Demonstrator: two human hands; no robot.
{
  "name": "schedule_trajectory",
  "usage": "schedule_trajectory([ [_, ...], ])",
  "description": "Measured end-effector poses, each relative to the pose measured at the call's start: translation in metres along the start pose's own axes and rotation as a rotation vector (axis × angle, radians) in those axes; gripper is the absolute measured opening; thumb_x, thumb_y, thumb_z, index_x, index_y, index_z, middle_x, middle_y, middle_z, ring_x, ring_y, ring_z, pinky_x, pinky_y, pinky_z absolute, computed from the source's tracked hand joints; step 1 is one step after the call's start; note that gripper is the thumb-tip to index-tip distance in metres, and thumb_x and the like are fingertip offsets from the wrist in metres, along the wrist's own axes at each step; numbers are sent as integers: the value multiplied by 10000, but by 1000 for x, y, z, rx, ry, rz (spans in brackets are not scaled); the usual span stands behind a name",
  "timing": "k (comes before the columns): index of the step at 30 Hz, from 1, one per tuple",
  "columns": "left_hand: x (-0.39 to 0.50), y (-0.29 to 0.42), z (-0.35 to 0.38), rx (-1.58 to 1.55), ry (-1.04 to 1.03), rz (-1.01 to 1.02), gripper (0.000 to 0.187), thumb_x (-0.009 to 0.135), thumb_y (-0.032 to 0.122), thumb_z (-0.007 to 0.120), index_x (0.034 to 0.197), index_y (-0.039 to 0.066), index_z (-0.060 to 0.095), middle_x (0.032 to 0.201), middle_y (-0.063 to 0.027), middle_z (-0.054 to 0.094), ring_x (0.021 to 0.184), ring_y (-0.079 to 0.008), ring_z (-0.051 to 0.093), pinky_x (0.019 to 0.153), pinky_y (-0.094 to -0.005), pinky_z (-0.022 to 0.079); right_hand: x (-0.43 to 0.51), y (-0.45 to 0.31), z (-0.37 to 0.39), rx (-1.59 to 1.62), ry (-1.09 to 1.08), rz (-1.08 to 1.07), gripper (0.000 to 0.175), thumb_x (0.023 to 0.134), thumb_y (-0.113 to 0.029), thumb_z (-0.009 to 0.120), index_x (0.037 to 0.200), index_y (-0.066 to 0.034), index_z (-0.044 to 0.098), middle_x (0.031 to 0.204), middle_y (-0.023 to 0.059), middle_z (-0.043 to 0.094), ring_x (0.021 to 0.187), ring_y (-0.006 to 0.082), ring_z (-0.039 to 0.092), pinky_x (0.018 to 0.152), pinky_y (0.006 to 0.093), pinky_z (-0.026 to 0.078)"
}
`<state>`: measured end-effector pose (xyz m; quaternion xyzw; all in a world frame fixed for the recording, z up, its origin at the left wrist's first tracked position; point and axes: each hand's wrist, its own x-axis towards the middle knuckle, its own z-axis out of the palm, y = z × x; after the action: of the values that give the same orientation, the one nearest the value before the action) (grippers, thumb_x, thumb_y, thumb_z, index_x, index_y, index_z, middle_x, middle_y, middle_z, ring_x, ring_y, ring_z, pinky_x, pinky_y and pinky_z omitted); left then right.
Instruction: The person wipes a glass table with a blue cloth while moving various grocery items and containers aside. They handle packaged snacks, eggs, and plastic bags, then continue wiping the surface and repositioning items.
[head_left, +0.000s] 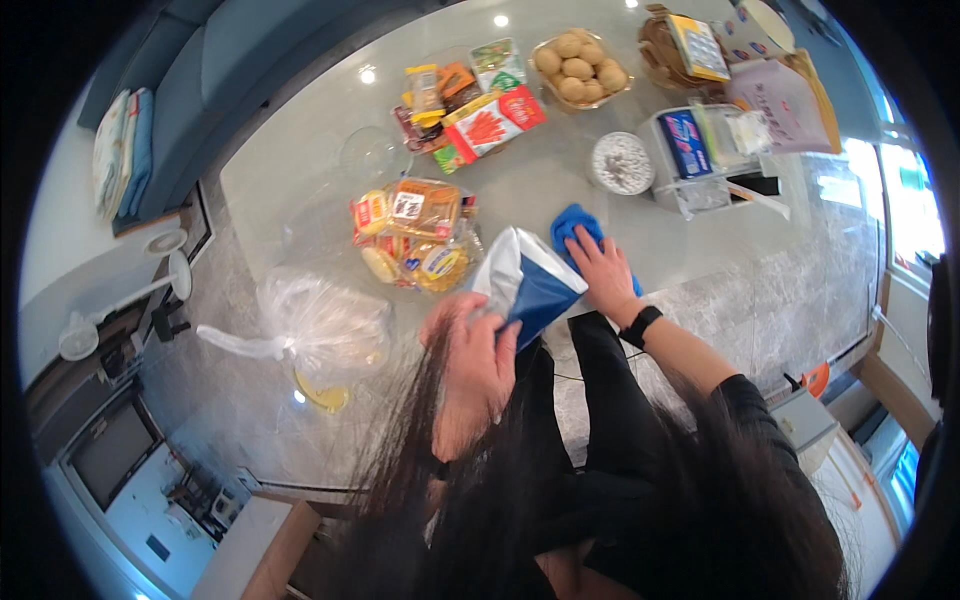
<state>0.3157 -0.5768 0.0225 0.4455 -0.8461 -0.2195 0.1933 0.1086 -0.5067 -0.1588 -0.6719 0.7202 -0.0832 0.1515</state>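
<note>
My left hand (476, 356) grips a blue and white foil bag (529, 281) just over the near edge of the table (300, 202). To its right, my right hand (604, 277) rests on a crumpled blue cloth (576, 229) and presses it to the tabletop; part of the cloth shows beyond my fingers and part below my palm. A pile of packaged snacks, with a clear box of pastry (424, 210) on top, lies just left of the foil bag. Beyond the cloth stands a round tub of cotton swabs (622, 163).
A knotted plastic bag (330, 326) sits at the near left table edge. Farther back are a red and white snack packet (495, 126) among other snacks, a clear tray of round brown items (577, 67), a clear organizer box (690, 191) and a pale pouch (784, 105). A blue sofa (217, 82) borders the table.
</note>
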Motion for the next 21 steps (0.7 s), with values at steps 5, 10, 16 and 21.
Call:
schedule_trajectory([
  [5,39,-48,-48,-59,223,-235,175,801,96,666,904,34,537,1043,-141,514,1000,-316,463,911,-412,345,64,-22,15,-13,12,5,675,661,-67,648,1307,-133,461,1410,72,392,1064,336,467,849,436,450],
  [10,97,-141,-97,-336,439,-551,243,844,177,680,947,-17,577,909,-84,572,828,-179,522,762,-302,424,76,-36,17,19,-65,107,609,731,-67,580,1322,-149,457,1434,53,369,1101,334,450,892,470,426],
  [16,158,-236,-128,-593,625,-889,253,848,164,674,949,-56,602,839,-57,602,756,-138,538,663,-285,435,74,-34,14,14,-20,67,699,664,-49,625,1331,-149,441,1431,55,366,1084,331,452,890,448,442],
  [21,176,-306,-134,-728,615,-855,275,840,169,680,979,-56,605,852,-65,607,783,-152,547,704,-301,442,76,-37,11,-27,-59,86,731,646,-41,633,1339,-147,427,1429,65,365,1075,329,457,898,435,443],
])
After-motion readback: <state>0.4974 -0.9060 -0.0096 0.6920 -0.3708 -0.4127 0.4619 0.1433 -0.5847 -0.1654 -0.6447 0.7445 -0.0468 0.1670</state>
